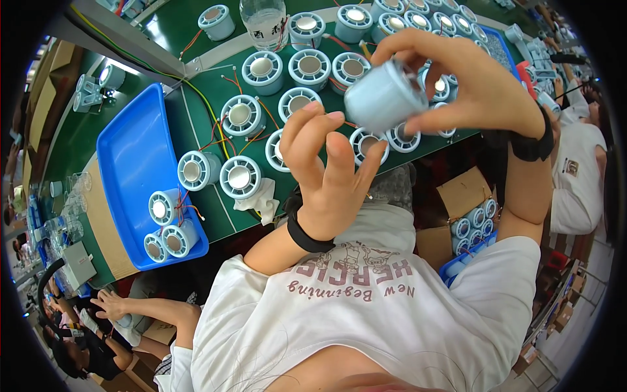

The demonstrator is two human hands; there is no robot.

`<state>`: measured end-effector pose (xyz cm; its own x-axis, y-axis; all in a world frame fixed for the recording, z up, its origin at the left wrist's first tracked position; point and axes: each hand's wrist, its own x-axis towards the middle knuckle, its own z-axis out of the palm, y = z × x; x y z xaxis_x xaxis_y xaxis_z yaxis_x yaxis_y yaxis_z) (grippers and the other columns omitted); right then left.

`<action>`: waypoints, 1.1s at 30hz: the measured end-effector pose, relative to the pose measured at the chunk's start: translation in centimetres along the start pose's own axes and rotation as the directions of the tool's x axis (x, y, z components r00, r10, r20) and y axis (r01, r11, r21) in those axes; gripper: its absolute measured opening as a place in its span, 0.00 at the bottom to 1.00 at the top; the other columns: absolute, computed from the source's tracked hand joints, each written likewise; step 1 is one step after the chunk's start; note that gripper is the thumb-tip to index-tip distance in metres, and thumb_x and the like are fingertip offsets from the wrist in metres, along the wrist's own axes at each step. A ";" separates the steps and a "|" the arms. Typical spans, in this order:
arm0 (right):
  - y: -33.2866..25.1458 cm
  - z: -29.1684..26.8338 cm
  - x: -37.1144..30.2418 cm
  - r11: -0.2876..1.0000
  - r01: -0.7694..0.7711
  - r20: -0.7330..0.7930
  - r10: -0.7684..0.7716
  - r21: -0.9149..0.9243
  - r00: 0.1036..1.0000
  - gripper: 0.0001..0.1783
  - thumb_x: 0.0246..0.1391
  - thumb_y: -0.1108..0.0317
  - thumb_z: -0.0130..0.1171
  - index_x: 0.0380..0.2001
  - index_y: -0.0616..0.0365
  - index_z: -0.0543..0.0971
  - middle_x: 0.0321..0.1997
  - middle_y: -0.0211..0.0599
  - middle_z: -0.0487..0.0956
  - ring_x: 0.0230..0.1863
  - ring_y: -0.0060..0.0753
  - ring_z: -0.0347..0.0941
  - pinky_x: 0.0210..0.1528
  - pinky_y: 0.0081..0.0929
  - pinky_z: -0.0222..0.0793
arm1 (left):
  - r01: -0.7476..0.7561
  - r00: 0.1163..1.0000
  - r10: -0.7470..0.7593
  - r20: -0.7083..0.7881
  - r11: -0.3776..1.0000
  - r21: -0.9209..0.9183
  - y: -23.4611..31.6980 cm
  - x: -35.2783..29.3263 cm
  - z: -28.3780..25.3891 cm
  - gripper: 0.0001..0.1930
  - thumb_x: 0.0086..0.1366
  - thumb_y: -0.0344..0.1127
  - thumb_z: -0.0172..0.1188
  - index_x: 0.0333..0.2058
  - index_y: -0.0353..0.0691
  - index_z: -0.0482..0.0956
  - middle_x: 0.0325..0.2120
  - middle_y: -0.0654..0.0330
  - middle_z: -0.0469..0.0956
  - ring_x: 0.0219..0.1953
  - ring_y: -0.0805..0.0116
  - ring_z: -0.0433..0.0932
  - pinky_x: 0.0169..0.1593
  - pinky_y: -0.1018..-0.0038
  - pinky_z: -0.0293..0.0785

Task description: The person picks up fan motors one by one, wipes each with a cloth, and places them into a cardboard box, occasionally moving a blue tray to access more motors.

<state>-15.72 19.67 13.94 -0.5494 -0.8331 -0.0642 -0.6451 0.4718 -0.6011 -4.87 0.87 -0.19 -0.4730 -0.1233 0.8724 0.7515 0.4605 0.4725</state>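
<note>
My right hand (467, 81) grips one pale-blue housing (382, 99), tilted and blurred, above the near edge of the green table (212, 80); my left hand (330, 189), fingers spread, holds nothing. Progress, I judge: partway. Three housings (179, 238) lie at the near end of the blue tray (134, 166); many wired units (240, 178) stand outside it, finished or not I cannot tell. Clear bottle (263, 25) toward far edge; co-worker's hand (110, 304) beyond near-left corner

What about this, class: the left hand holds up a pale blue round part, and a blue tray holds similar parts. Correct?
No: the head view shows the right hand, not the left hand, holding up the pale blue round part. The blue tray does hold similar parts.
</note>
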 end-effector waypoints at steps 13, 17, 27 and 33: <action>11.2 3.9 4.3 0.876 -0.074 -0.247 -0.053 -0.477 0.968 0.30 0.42 0.72 0.73 0.51 0.54 0.75 0.39 0.38 0.74 0.42 0.40 0.73 0.44 0.35 0.71 | 0.337 0.932 -0.350 0.093 0.933 0.125 0.6 1.0 -0.4 0.39 0.52 0.28 0.73 0.64 0.38 0.67 0.58 0.49 0.58 0.59 0.49 0.62 0.60 0.60 0.63; 10.7 1.8 5.0 0.885 -0.078 -0.245 -0.042 -0.458 0.969 0.29 0.41 0.74 0.73 0.50 0.55 0.76 0.42 0.39 0.74 0.43 0.42 0.74 0.46 0.36 0.71 | 0.348 0.931 -0.357 0.079 0.931 0.107 0.0 0.8 -0.5 0.35 0.53 0.28 0.71 0.62 0.39 0.70 0.58 0.49 0.58 0.59 0.49 0.62 0.60 0.59 0.63; 3.0 -11.2 13.6 0.700 -0.401 -0.262 0.304 -0.590 0.916 0.20 0.55 0.68 0.57 0.50 0.67 0.79 0.45 0.52 0.83 0.45 0.48 0.80 0.50 0.35 0.74 | 0.347 0.929 -0.348 0.128 0.937 0.031 -0.9 0.5 -1.0 0.24 0.51 0.23 0.66 0.50 0.44 0.80 0.54 0.52 0.66 0.56 0.49 0.65 0.59 0.57 0.64; 8.7 -15.3 10.0 0.950 -0.093 0.006 0.099 -0.299 0.995 0.22 0.55 0.64 0.57 0.50 0.66 0.79 0.45 0.51 0.83 0.45 0.49 0.79 0.50 0.38 0.74 | 0.366 0.923 -0.362 0.130 0.931 -0.007 -0.9 0.4 -0.8 0.24 0.50 0.22 0.65 0.47 0.47 0.82 0.53 0.53 0.66 0.55 0.49 0.67 0.58 0.57 0.65</action>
<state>-35.01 19.86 20.25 -0.6076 -0.7838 -0.1282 -0.7202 0.6118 -0.3271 -5.34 -0.32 -0.12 -0.7683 -0.1662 0.6181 0.5296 0.3773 0.7597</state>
